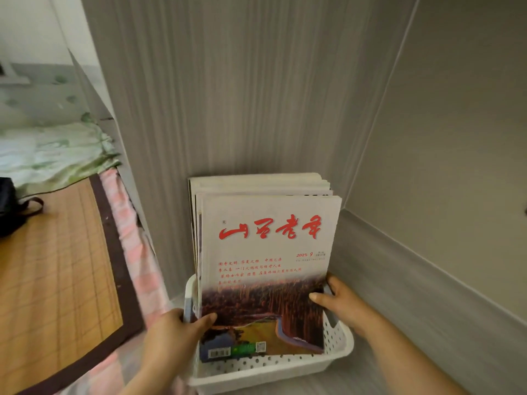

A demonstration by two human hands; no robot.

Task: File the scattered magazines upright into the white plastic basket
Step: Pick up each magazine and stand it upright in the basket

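Observation:
A white perforated plastic basket (288,370) sits on the floor in a corner. Several magazines (256,185) stand upright in it, leaning back toward the wall. The front magazine (268,252) has a white cover with red lettering and a reddish landscape photo. My left hand (174,334) holds the stack's left edge, thumb on the front cover, fingers by the basket's left rim. My right hand (339,302) grips the stack's right edge, thumb on the cover.
A bed with a bamboo mat (54,266), pink checked sheet (128,232) and green floral quilt (51,155) lies close on the left. A black bag (8,206) rests on the mat. Grey wall panels (228,95) enclose the corner behind and to the right.

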